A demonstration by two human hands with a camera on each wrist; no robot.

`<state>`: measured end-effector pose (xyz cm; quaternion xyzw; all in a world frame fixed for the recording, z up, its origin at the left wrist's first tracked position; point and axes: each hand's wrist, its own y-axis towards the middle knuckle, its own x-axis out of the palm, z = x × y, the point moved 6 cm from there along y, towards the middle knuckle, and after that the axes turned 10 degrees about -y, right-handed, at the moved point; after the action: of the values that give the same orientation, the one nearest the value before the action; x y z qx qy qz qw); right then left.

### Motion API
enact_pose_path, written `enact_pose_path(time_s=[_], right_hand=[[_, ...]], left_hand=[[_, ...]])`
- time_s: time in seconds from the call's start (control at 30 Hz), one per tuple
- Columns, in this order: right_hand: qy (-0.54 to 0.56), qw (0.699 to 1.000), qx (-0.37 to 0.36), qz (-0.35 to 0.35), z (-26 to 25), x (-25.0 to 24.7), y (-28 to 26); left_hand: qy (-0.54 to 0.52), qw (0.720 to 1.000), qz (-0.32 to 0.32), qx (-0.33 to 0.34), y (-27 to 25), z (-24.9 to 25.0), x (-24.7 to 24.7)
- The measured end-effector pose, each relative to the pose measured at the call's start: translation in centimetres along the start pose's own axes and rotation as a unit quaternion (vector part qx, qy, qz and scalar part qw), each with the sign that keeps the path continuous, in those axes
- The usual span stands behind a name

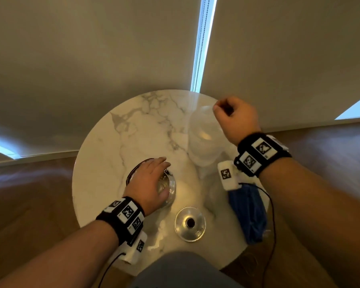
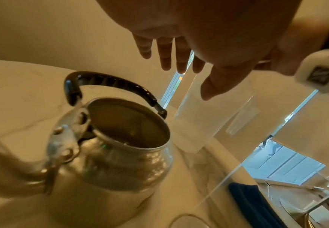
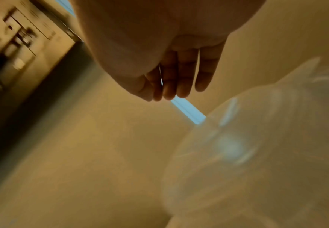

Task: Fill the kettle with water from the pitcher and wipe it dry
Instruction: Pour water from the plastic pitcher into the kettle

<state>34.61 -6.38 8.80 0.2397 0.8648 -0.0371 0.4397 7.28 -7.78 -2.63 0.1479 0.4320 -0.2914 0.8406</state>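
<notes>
The metal kettle (image 1: 169,189) stands open on the round marble table (image 1: 104,163), its black handle (image 2: 110,82) raised. Its lid (image 1: 190,223) lies apart on the table, nearer to me. My left hand (image 1: 151,179) hovers flat over the kettle's mouth with straight fingers (image 2: 165,55) and touches nothing. The clear pitcher (image 1: 204,140) stands at the back right of the table. My right hand (image 1: 230,113) is just above and right of its top. Its fingers (image 3: 179,77) hang loosely together and hold nothing. The right wrist view is blurred.
A folded blue cloth (image 1: 247,213) lies at the table's right edge, below my right wrist. Pale roller blinds hang close behind the table. Wooden floor surrounds it, and my knee (image 1: 181,271) is against the near edge.
</notes>
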Motion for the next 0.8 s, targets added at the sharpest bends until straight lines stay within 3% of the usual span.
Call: enact_pose_path(time_s=[0.17,0.5,0.67,0.8], right_hand=[[-0.067,0.99,0.106,-0.065,7.7,2.2,1.8],[0.068,0.965,0.219,-0.131,13.2,3.5,-3.7],[0.169,0.929,0.27,-0.186,13.7,5.3,-7.0],[0.228,0.917,0.269,-0.188,14.3,6.8,-7.8]], left_hand=[[-0.023,0.999,0.027,-0.025,1.0,2.5,0.1],[-0.085,0.984,0.08,-0.135,1.7,4.8,0.4],[-0.121,0.975,0.095,-0.161,1.7,6.2,1.3],[-0.139,0.971,0.092,-0.169,1.5,6.6,1.8]])
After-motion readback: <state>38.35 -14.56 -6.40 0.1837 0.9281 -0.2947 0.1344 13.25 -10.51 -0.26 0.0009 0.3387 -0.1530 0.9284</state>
